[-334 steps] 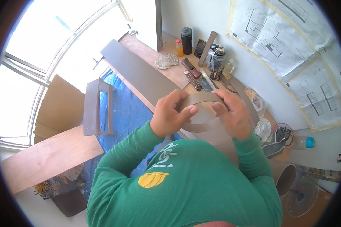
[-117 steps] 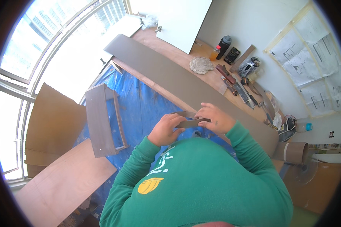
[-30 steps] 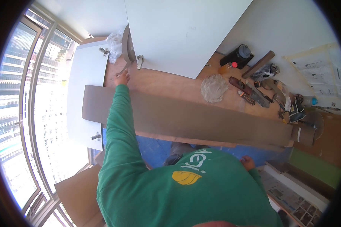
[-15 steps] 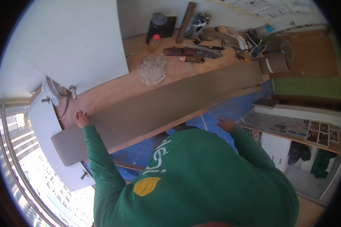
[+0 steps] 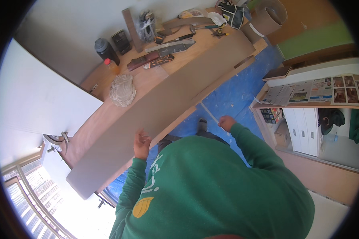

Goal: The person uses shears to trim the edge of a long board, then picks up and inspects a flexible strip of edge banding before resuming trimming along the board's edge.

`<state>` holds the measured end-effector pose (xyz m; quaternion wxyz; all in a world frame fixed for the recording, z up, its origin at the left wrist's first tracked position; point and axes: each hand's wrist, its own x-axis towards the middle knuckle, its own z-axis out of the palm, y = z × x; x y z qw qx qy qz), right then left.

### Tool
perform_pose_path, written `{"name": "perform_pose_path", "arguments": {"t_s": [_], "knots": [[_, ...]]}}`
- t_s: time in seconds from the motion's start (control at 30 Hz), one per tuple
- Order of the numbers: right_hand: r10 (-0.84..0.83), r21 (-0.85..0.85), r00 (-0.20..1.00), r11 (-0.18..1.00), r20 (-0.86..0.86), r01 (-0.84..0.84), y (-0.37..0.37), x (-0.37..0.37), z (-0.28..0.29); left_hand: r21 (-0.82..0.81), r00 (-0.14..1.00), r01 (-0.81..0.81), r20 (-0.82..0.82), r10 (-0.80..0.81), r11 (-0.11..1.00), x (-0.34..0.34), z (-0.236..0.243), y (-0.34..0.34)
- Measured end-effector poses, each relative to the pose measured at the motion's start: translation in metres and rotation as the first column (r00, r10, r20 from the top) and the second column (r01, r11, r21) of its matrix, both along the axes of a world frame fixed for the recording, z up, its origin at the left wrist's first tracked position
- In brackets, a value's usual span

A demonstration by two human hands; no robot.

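Observation:
A long grey-brown sheet (image 5: 159,105) of veneer or laminate lies along the wooden workbench (image 5: 92,126). Over its near edge is my left hand (image 5: 142,144), raised with its fingers apart and nothing held; whether it touches the sheet I cannot tell. My right hand (image 5: 227,123) hangs off the bench, above the blue-covered floor, curled into a loose fist with nothing visible in it. Past the sheet sit a crumpled clear plastic bundle (image 5: 122,91), an orange-and-black utility knife (image 5: 159,61), a hand saw (image 5: 171,48) and a wooden hand plane (image 5: 143,61).
At the back stand a dark bottle (image 5: 106,51), a red-capped bottle (image 5: 112,66) and an upright wooden strip (image 5: 132,31). A brown roll (image 5: 263,24) lies at the far right end. White cabinet doors (image 5: 48,93) jut in at left. A newspaper-topped shelf (image 5: 301,92) is at right.
My left hand has come off the sheet's left end and moved right, toward my body. My right hand has drawn in slightly and curled. The view has turned, shifting the bench.

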<state>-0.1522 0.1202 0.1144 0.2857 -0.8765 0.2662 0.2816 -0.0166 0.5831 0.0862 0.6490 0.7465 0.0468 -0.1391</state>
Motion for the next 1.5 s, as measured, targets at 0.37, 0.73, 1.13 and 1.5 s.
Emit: {"name": "perform_pose_path", "arguments": {"t_s": [0.37, 0.73, 1.13, 1.5], "knots": [[0.039, 0.019, 0.995, 0.999, -0.092, -0.037, -0.186, -0.148, -0.066, 0.106, 0.999, -0.021, -0.042, 0.025, 0.994, -0.053, -0.002, -0.135], [-0.349, 0.11, 0.881, 0.91, -0.318, 0.4, -0.296, -0.161, -0.062, 0.539, 0.941, 0.322, -0.274, -0.199, 0.779, -0.118, -0.024, -0.171], [-0.225, 0.292, 0.964, 0.921, -0.145, 0.259, -0.327, -0.077, -0.04, 0.52, 0.789, 0.599, -0.513, -0.338, 0.608, -0.101, -0.077, -0.126], [0.077, 0.246, 0.822, 0.935, 0.565, -0.256, -0.41, 0.218, 0.076, 0.491, 0.883, 0.208, -0.466, 0.054, 0.846, -0.074, -0.041, -0.237]]}}
